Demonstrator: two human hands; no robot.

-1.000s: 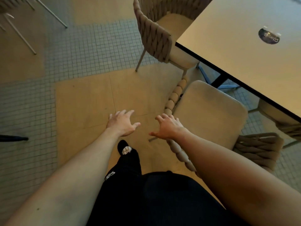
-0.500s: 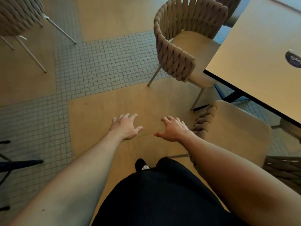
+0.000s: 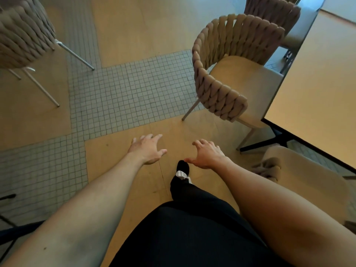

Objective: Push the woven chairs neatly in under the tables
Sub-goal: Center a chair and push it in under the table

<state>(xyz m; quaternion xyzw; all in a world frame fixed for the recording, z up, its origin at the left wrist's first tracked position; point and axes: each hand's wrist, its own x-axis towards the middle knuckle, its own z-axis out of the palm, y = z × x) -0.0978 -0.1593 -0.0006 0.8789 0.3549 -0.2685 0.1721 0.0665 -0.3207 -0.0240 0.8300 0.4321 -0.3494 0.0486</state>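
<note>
Partly hid: near chair [image 3: 300, 170], table [image 3: 317, 83] cropped

I see a tan floor [image 3: 134, 31] with grey mosaic-tile strips [image 3: 131, 93]; beige woven rope-back chairs [image 3: 231, 70] stand on it, one beside the tan flat-topped table [image 3: 317, 83].

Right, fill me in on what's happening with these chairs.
A person is tidying woven chairs at a table. Both hands, left hand and right hand, are stretched out in front with fingers spread, holding nothing. The woven chair ahead sits angled at the table's corner, seat only partly under. A nearer chair is at the person's right side.
</note>
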